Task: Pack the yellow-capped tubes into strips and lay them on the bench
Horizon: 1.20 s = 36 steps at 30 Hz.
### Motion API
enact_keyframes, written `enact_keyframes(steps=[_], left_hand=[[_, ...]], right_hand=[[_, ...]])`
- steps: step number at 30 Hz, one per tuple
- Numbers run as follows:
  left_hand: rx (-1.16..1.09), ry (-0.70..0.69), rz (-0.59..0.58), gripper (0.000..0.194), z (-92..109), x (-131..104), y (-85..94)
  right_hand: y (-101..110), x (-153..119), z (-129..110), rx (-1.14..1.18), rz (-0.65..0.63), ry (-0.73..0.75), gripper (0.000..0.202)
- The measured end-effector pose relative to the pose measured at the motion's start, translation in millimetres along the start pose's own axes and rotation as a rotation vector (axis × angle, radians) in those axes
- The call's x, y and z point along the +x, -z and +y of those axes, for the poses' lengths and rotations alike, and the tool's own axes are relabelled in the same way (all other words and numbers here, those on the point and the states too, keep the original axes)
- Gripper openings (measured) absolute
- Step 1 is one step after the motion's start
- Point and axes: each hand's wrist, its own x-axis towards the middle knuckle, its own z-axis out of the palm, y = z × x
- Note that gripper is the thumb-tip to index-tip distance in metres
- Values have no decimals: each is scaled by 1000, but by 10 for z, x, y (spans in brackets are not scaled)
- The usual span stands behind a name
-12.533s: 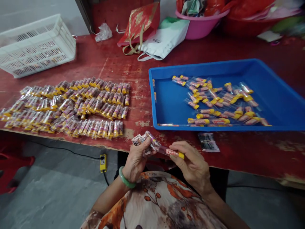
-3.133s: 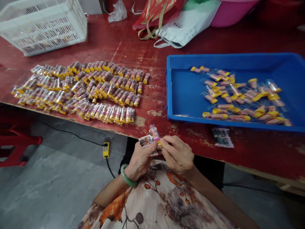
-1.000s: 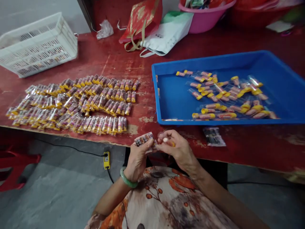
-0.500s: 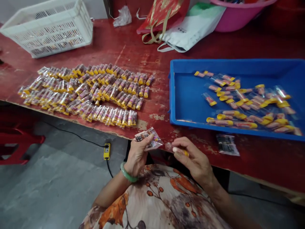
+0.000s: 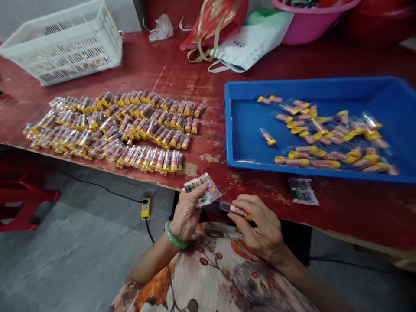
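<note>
Between the thumb and fingers of my left hand (image 5: 190, 208) is a stack of small printed packets (image 5: 209, 193). My right hand (image 5: 260, 221) pinches a clear tube with a yellow cap (image 5: 238, 210), its clear end pointing left toward the packets without clearly touching them. Both hands are over my lap at the table's front edge. Many filled, yellow-capped tubes (image 5: 152, 158) lie in rows on the table to the left. More capped tubes (image 5: 295, 161) lie loosely in the blue tray (image 5: 247, 130) on the right.
A dark printed packet (image 5: 303, 190) lies in front of the tray. At the back are a white crate (image 5: 78, 52), a red bag (image 5: 214, 21), a white bag (image 5: 250, 43) and a pink basin (image 5: 315, 24). A yellow power socket (image 5: 146, 209) rests on the floor.
The tube in my right hand has turned so its clear end shows plainly, and the hand has shifted slightly left. The packets in my left hand look flatter and more spread. The view has shifted slightly.
</note>
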Motion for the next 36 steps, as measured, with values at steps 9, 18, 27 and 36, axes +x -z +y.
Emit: enact_keyframes(steps=[9,18,27,36], left_hand=[[-27,29,-18,31,-18,-20,-16],[-26,61,-12,31,-37,-43,6],[123,-24,-67,28,-73,-55,-17],[206,-70,-49,34,-122,-4,-42]], right_hand=[[-18,-41,-23,-105,12,61,30],[-90,-60,18,-93,38,52,34],[-158,38,-45,-342,57,219,14],[-259,33,50,-398,-2,235,11]])
